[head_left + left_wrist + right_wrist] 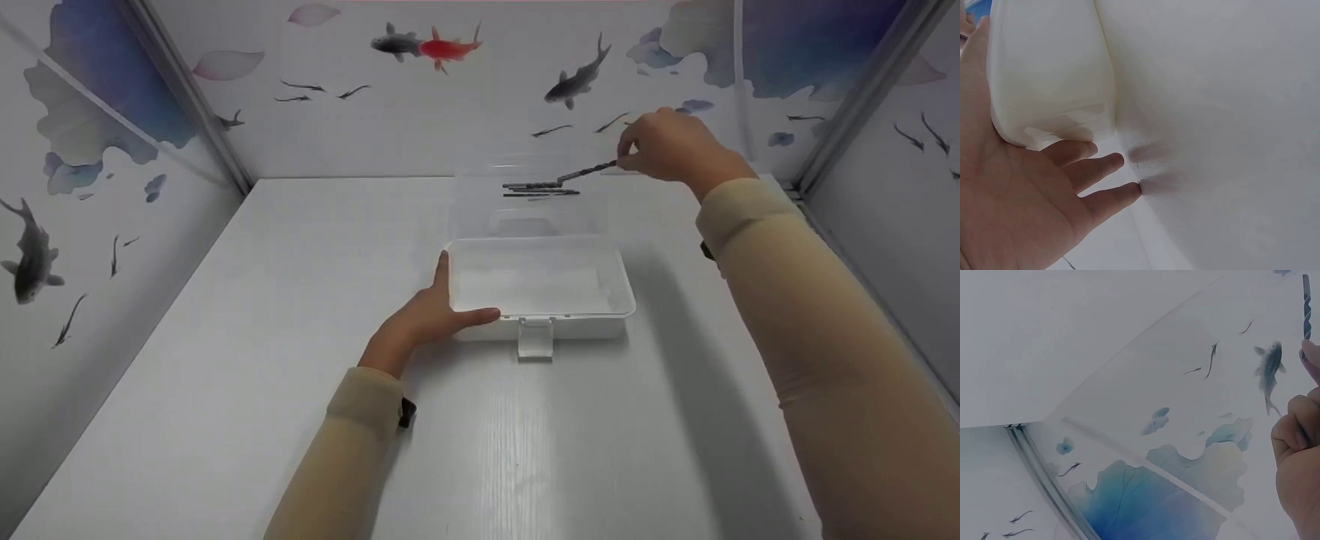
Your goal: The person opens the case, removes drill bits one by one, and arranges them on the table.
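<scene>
My right hand (664,146) is raised at the back right and pinches a dark twist drill bit (589,172) by one end. The spiral flutes of that bit (1306,312) show in the right wrist view. Its far tip overlaps several other drill bits (540,193) lying side by side behind the box. My left hand (424,319) rests against the left end of a white plastic box (628,304), thumb along the front rim and index finger along the side. In the left wrist view the left hand's fingers (1103,169) are spread and fairly straight beside the box wall.
The box's clear lid (472,217) is swung back behind it, and the bits show in its area. A clear latch (535,341) hangs at the box front. White panels with painted fish (577,75) enclose the white table (300,247) at the back and sides.
</scene>
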### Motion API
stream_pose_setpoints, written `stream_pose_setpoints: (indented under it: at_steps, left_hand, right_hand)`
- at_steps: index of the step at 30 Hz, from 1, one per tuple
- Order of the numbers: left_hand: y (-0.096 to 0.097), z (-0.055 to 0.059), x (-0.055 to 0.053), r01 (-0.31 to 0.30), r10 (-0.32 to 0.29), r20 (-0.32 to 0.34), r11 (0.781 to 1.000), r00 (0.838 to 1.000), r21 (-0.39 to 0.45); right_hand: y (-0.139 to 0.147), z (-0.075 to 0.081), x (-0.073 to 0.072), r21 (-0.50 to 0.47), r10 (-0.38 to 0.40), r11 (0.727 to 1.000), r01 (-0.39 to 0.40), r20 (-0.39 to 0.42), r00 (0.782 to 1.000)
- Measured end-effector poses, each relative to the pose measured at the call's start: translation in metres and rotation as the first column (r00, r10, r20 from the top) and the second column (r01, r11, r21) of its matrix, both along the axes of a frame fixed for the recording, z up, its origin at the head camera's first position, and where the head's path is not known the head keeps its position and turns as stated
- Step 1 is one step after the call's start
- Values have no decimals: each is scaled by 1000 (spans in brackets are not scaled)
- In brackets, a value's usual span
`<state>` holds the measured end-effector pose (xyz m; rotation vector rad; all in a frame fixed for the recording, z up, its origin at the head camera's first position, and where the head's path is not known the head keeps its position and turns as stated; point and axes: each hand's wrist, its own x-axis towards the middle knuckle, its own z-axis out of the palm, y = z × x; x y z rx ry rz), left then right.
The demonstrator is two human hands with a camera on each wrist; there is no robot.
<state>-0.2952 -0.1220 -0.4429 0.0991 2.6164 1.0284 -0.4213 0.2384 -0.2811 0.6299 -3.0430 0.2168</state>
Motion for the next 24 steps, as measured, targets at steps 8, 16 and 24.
stream_pose_setpoints:
  at_steps: [8,16,24]
  left_hand:
    - [1,1,0,8,-9,-6,1000,1000,-11]
    - [-1,-1,-1,17,-16,-34,1000,999,15]
    - [0,-2,0,2,-2,-6,1000,1000,2]
  right_hand:
    - [16,3,10,-193,-46,980,57,59,997]
    - [35,6,14,-321,-93,938,128,122,988]
    - [62,-5,18,-362,-105,921,143,123,987]
